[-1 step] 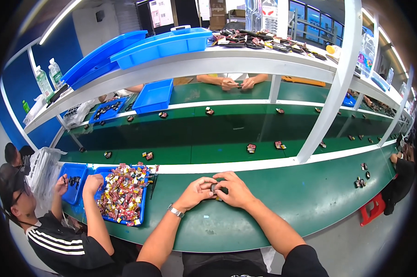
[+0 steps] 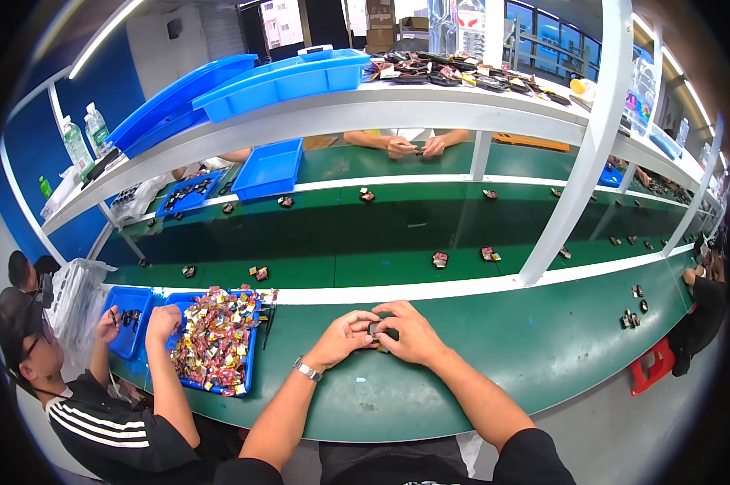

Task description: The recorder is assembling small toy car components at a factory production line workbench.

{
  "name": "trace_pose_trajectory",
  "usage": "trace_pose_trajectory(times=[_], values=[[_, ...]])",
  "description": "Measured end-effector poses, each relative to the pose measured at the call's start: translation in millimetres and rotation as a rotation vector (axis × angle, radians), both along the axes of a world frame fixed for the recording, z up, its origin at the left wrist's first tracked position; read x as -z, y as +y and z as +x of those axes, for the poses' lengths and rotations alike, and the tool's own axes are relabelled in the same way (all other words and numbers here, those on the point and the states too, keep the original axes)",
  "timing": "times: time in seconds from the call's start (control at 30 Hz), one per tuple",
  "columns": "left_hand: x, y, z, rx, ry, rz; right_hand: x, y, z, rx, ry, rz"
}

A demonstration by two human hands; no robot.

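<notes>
Head view: left hand (image 2: 342, 338) and right hand (image 2: 412, 333) pinch a small dark part (image 2: 375, 328), mostly hidden by fingers. Bare green table (image 2: 543, 339) spreads rightward; blue tray (image 2: 248, 368) sits left.

Long green table (image 2: 543, 356) is curving across the room, with a white metal shelf (image 2: 397, 113) running overhead on white posts (image 2: 579, 174). Blue wall (image 2: 25, 145) is sitting on the left, windows (image 2: 543, 32) are glowing at the back, and a ceiling strip light (image 2: 98, 40) is shining.
</notes>
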State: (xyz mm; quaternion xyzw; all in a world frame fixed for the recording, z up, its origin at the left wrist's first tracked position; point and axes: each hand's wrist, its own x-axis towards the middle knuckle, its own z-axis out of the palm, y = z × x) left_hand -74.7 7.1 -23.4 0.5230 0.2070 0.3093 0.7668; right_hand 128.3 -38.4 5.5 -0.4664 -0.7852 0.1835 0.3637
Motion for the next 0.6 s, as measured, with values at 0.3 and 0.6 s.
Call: trace_pose_trajectory(times=[0.3,0.6], values=[[4.2,1.2,0.6,-0.040,0.006,-0.086,2.8,-1.6,0.8,-0.017,0.088,-0.011],[10.8,2.7,-1.7,-0.082,0.008,-0.071,13.4,-1.4,-11.9,0.068,0.138,0.049]])
